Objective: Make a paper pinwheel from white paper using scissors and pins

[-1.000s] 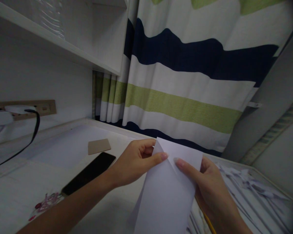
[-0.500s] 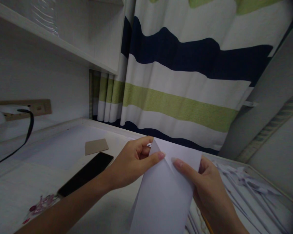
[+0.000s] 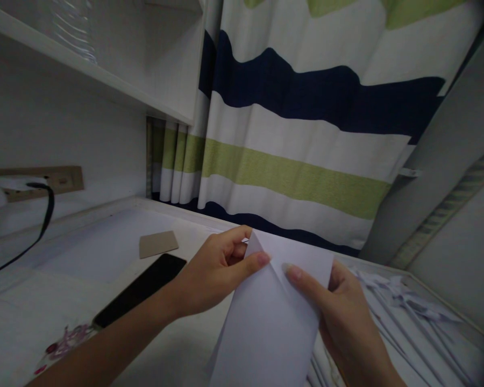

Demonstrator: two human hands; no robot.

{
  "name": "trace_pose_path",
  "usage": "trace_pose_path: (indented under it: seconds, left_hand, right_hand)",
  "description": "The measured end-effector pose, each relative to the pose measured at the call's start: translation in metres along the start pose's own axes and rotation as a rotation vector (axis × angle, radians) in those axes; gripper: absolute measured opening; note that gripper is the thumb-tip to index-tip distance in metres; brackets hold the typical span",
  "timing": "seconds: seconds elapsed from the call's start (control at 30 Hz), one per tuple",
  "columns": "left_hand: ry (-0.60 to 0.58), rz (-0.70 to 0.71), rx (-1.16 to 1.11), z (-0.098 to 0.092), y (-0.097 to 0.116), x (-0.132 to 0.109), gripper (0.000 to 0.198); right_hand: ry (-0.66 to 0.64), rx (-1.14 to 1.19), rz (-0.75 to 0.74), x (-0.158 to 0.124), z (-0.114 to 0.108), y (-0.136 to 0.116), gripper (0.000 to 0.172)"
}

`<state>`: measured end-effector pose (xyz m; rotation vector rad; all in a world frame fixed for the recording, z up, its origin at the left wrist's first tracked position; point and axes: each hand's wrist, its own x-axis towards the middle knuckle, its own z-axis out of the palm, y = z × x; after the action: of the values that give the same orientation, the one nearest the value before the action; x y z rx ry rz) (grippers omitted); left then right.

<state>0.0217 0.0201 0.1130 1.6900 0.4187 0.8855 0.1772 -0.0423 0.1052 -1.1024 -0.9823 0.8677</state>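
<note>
A folded sheet of white paper (image 3: 272,328) is held up between both hands, over the near part of the desk. My left hand (image 3: 221,269) grips its upper left corner, thumb on the front face and fingers behind. On the right edge, my right hand (image 3: 342,306) pinches the sheet, its thumb pressed on the front near a diagonal crease. The fingers behind the paper are partly hidden. Left of my left hand lie a black phone (image 3: 141,290) and a small beige card (image 3: 158,244).
Rolled and twisted white paper pieces (image 3: 415,312) lie on the right of the white desk (image 3: 181,349). A pink charm (image 3: 66,341) sits by the phone. At left, a black cable (image 3: 48,215) hangs from a power strip (image 3: 68,179). A striped curtain (image 3: 298,177) hangs behind.
Almost nothing differs. Both hands keep their hold on the paper, whose lower part has shifted slightly left; the whole view has moved a little.
</note>
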Motion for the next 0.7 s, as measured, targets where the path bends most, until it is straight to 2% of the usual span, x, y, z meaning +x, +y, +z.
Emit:
trace_pose_path:
  seconds: [0.7]
  left_hand:
    - [-0.022,0.032,-0.092,0.0003,0.0006,0.0005,0.015]
  right_hand:
    - [0.028,-0.021,0.0,0.0012,0.0001,0.0026,0.031]
